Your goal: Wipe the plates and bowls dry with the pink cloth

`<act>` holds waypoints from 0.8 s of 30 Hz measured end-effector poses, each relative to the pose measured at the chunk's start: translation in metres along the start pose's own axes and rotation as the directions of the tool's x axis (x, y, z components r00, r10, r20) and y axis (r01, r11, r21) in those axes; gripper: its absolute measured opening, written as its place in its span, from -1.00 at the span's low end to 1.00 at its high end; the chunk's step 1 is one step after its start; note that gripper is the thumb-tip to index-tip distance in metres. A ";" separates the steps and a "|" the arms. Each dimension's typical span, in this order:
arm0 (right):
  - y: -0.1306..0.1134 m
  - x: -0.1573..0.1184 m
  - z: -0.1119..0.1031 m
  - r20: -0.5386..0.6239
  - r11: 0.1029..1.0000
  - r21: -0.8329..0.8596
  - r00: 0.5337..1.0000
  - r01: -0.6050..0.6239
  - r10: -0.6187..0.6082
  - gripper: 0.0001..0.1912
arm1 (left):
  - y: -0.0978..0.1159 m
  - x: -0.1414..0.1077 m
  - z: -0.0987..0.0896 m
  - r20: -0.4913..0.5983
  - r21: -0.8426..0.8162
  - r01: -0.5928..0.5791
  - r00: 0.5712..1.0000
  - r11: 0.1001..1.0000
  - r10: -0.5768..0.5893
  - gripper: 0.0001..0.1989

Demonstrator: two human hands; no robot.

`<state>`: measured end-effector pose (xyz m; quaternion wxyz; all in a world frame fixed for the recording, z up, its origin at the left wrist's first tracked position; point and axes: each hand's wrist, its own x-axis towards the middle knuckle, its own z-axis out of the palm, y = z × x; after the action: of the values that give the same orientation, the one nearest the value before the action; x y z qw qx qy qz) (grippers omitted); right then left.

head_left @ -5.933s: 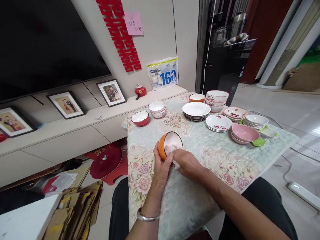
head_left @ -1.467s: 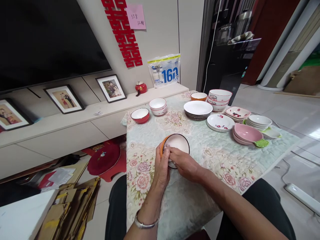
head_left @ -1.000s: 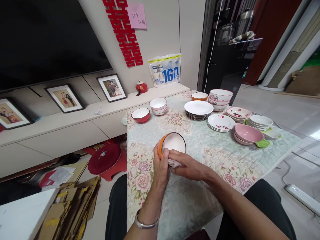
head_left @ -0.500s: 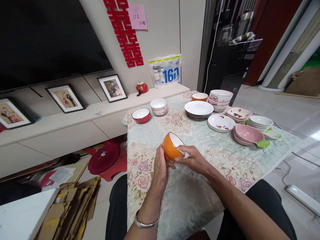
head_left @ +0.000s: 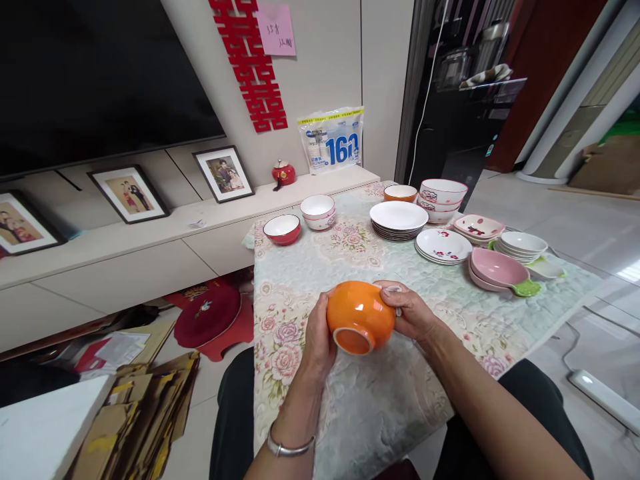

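An orange bowl (head_left: pixel 363 310) is tilted with its outside and foot ring towards me, above the near part of the flowered tablecloth (head_left: pixel 285 360). My left hand (head_left: pixel 320 333) grips its left side. On the right side, my right hand (head_left: pixel 407 310) holds the rim, with a white cloth or tissue (head_left: pixel 393 291) pinched between the fingers and the bowl. The bowl's inside is hidden from view, as are some fingertips behind it.
A red bowl (head_left: pixel 282 230) and white-pink bowls (head_left: pixel 319 212) stand at the far left. White plates (head_left: pixel 399 217), flowered plates (head_left: pixel 443 246), another orange bowl (head_left: pixel 400 193), stacked bowls (head_left: pixel 443 200) and pink leaf-shaped dishes (head_left: pixel 499 268) fill the right.
The orange bowl has turned so that its underside faces me, its opening now away. My right hand has shifted right along with the bowl's edge, still with the white cloth.
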<state>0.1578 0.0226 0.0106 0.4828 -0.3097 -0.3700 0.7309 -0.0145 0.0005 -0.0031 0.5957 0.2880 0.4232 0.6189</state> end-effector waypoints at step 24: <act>0.013 -0.002 0.012 0.099 0.249 -0.852 0.608 0.461 -0.788 -0.71 | -0.008 -0.003 -0.002 -0.077 -0.032 -0.194 0.979 0.980 0.191 -0.60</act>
<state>0.1428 0.0145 0.0061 0.5913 -0.4404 -0.6606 0.1418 -0.0118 -0.0036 -0.0107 0.5224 0.2930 0.4029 0.6920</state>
